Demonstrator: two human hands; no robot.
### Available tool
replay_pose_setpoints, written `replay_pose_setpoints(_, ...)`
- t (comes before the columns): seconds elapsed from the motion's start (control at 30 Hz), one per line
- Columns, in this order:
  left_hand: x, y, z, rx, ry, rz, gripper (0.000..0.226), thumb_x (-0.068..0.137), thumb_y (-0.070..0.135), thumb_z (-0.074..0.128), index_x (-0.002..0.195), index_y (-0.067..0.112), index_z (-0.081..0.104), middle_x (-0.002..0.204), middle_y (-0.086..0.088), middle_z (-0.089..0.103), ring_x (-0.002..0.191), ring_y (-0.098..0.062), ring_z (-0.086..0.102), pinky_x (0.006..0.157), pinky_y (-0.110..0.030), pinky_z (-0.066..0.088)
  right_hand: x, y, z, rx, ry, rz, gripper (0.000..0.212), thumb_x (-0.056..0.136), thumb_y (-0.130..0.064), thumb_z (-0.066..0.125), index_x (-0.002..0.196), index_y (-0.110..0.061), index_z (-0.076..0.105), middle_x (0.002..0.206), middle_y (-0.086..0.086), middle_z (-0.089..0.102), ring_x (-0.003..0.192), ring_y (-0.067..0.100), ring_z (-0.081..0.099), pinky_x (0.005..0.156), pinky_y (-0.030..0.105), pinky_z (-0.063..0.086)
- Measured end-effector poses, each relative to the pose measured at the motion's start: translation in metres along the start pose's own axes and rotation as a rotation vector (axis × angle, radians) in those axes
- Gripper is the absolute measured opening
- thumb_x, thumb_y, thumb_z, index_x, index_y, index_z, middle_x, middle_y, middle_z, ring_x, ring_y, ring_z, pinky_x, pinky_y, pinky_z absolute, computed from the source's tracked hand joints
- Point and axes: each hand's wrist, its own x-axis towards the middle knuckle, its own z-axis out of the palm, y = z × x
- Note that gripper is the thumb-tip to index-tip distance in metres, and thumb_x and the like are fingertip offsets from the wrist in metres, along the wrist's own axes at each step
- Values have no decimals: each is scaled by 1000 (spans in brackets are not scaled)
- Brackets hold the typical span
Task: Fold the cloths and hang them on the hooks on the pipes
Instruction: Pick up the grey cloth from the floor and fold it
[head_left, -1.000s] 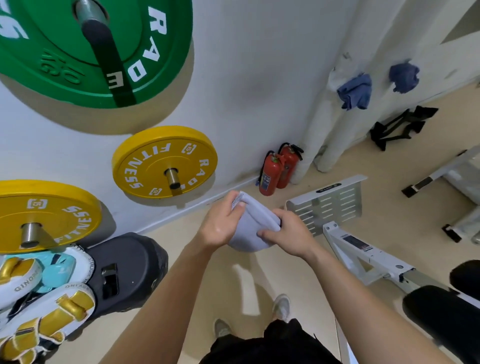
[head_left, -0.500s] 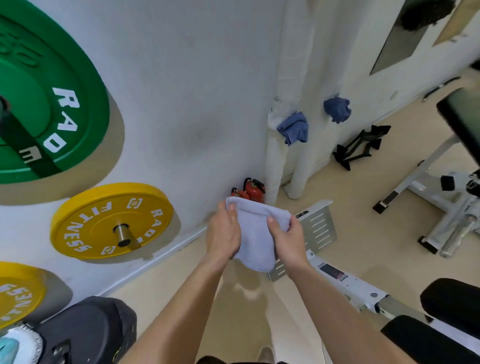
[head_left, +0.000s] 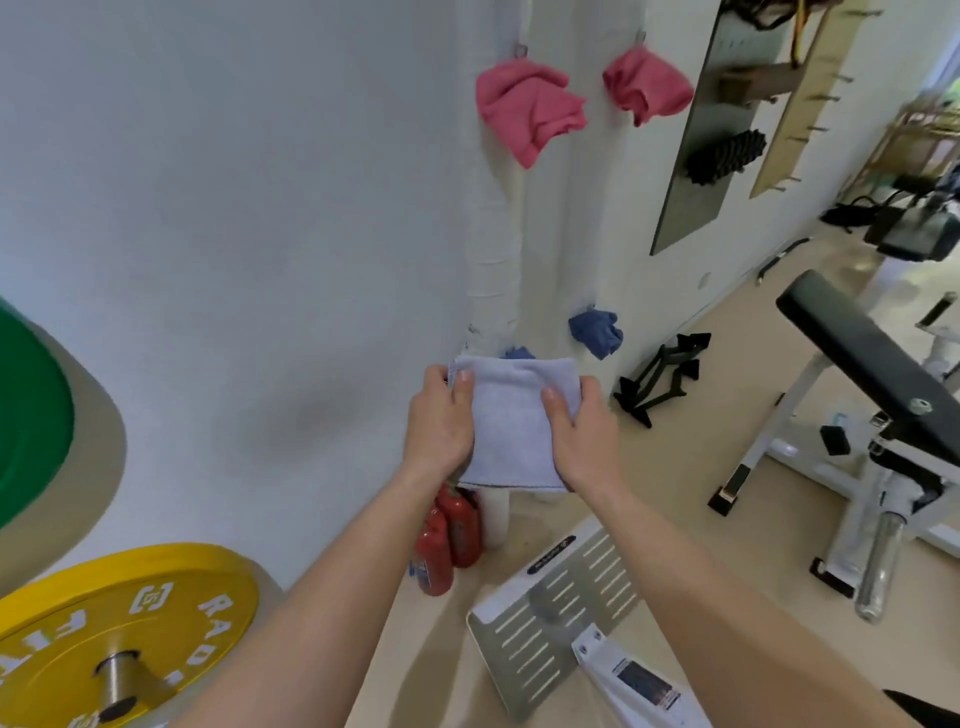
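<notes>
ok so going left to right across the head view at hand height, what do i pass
green weight plate → left hand → pale cloth held between both hands → right hand → black bench pad

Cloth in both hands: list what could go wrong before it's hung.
1. The left hand and right hand pinch the cloth only by its sides; freeing one to reach a hook may let the fold open.
2. No free hook shows: pink cloths and a blue cloth occupy those in view, so sharing one could knock a cloth off.
</notes>
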Motion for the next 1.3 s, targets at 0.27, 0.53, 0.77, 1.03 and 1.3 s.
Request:
replay_pose_setpoints(0.27, 136, 77, -2, -142, -8, 161, 29, 103, 40, 41, 106, 13, 53, 97, -2, 63, 85, -20, 60, 64, -31, 40, 141, -59, -22, -92, 82, -119, 34, 99, -52, 43, 100, -18, 44, 88, 3, 60, 75, 20, 58, 57, 33, 39)
replay_pose_setpoints(0.53, 249, 189, -48, -247, 114, 392, 27, 101, 41, 47, 101, 15, 55, 85, 6, 60, 78, -14, 58, 64, -30, 41, 257, -165, -62, -32, 127, -352, 17, 100, -32, 49, 106, -16, 48, 92, -3, 58, 82, 18, 55, 69, 32, 37)
replay_pose_setpoints(0.77, 296, 294, -93, -279, 278, 536, 21, 103, 33, 40, 103, 15, 51, 89, 7, 57, 78, -11, 53, 64, -24, 37, 339, -265, -107, 24, 193, -551, 18, 97, -32, 51, 104, -15, 57, 88, -11, 59, 78, 2, 53, 64, 21, 40)
replay_pose_setpoints(1.03, 358, 406, -145, -278, 434, 614, 26, 97, 34, 52, 112, 15, 63, 104, 2, 65, 99, -21, 62, 86, -35, 51, 430, -367, -156, 120, 254, -743, 25, 92, -30, 60, 108, -12, 64, 98, 1, 66, 91, 21, 62, 69, 26, 42)
replay_pose_setpoints(1.3, 416, 480, -171, -279, 511, 603, 26, 90, 34, 60, 104, 15, 69, 102, -5, 71, 97, -28, 67, 86, -47, 58, 514, -432, -183, 242, 294, -752, 49, 82, -37, 72, 121, -19, 49, 97, -1, 63, 96, 20, 63, 90, 38, 51)
